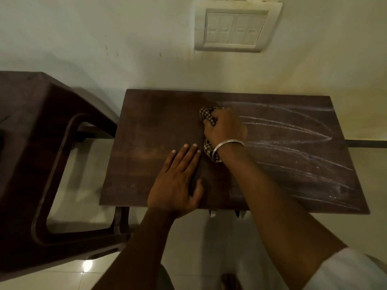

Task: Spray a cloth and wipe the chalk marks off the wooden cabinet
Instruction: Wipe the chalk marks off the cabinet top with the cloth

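Note:
The dark wooden cabinet top (150,130) stands against the wall. White chalk marks (293,130) streak its right half in long curved lines; the left half looks free of chalk. My right hand (225,128), with a metal bangle on the wrist, is shut on a bunched brown checked cloth (206,115) and presses it onto the wood near the middle, at the left end of the chalk. My left hand (178,178) lies flat on the top near the front edge, fingers spread, holding nothing. No spray bottle is in view.
A dark brown plastic chair (41,164) stands close to the cabinet's left side. A white switch plate (236,28) is on the wall above. Glossy pale floor tiles (188,248) lie below the front edge.

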Motion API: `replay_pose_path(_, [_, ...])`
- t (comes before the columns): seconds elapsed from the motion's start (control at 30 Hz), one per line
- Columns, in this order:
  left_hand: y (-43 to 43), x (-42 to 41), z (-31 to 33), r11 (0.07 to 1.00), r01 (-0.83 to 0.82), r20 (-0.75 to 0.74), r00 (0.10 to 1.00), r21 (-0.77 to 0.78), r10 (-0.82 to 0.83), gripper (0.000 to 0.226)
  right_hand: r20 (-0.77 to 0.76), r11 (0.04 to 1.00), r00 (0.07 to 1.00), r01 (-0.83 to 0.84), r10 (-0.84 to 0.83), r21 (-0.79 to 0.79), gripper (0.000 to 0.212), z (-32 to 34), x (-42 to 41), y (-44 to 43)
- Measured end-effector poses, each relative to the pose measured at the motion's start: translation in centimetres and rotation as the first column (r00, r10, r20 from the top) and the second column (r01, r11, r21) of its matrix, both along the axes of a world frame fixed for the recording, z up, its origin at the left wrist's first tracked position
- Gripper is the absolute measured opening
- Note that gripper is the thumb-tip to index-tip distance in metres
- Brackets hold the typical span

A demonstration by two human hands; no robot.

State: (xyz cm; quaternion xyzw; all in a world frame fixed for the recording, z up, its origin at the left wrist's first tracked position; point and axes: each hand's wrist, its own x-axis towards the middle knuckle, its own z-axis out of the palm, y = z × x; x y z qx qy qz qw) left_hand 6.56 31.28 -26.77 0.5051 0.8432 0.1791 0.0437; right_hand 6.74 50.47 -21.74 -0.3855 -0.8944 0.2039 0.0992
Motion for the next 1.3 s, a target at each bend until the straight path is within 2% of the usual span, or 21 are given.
replay_pose_path(0.23, [0.0, 0.0, 0.1, 1.000, -0.005, -0.003, 1.000, -0.011, 0.005, 0.069, 0.024, 0.999, 1.000, -0.017, 0.018, -0.031, 0.036, 0.3, -6.8, 4.2])
replay_pose_path(0.47, [-0.1, -0.1, 0.0, 1.000, 0.000, 0.008, 1.000, -0.015, 0.000, 0.070, -0.006, 0.998, 0.999, -0.037, 0.037, 0.054, 0.025, -0.4, -0.6, 0.7])
replay_pose_path(0.57, [0.0, -0.2, -0.1, 1.000, -0.004, 0.003, 1.000, 0.017, 0.004, 0.070, 0.016, 0.999, 1.000, -0.010, 0.009, 0.044, 0.026, 0.2, -2.2, 2.2])
replay_pose_path(0.73, [0.0, -0.1, -0.1, 1.000, -0.001, -0.005, 1.000, 0.026, 0.001, 0.069, 0.082, 1.000, 0.996, 0.020, -0.019, -0.010, 0.042, 1.0, -4.9, 5.7])
replay_pose_path(0.83, [0.0, -0.1, -0.2, 1.000, 0.000, -0.009, 1.000, 0.024, 0.000, 0.069, 0.092, 0.997, 0.996, 0.010, -0.016, 0.073, 0.032, 0.0, -1.9, 3.8])
replay_pose_path(0.9, [0.0, -0.1, -0.2, 1.000, 0.002, -0.009, 1.000, 0.029, -0.002, 0.069, 0.041, 0.995, 0.999, 0.019, -0.023, 0.096, 0.029, -0.5, -0.1, 2.7])
replay_pose_path(1.13, [-0.1, -0.2, -0.3, 1.000, 0.007, -0.018, 1.000, 0.030, -0.007, 0.070, 0.075, 0.999, 0.996, 0.045, -0.047, 0.021, 0.037, 0.6, -4.1, 6.2])
replay_pose_path(1.3, [0.0, -0.2, -0.3, 1.000, 0.011, -0.023, 1.000, 0.014, -0.010, 0.070, 0.050, 0.996, 0.998, 0.029, -0.033, 0.084, 0.030, -0.4, 0.8, 2.8])
